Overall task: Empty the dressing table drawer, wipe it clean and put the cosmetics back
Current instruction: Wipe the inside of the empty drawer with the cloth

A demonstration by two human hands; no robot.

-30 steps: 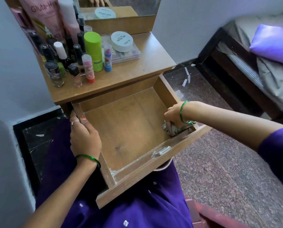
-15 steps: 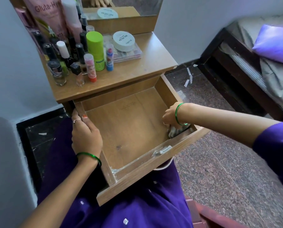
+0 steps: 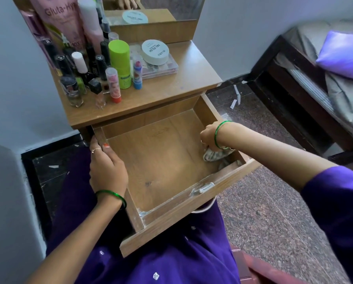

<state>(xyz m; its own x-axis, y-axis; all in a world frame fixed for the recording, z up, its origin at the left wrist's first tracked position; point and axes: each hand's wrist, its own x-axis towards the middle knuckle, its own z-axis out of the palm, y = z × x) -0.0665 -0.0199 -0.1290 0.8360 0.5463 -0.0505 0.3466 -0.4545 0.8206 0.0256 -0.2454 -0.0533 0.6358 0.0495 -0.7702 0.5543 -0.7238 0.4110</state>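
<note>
The drawer point(image 3: 222, 181) stood pulled well out of the dressing table point(image 3: 181, 78), its wooden floor bare, so the emptying looked done and the wiping under way. Inside it, at the right wall near the front corner, lay a crumpled grey cloth point(image 3: 214, 155); the right hand point(image 3: 209, 137) pressed down on it with fingers curled and bunched round the fabric, probably to work dust out of that corner. The left hand point(image 3: 107, 171) lay along the drawer's left rim, fingers together and bent over the edge, seemingly to steady it against the rubbing. The cosmetics point(image 3: 102, 68) waited crowded on the tabletop before the mirror point(image 3: 161, 7), clear of the wiping
</note>
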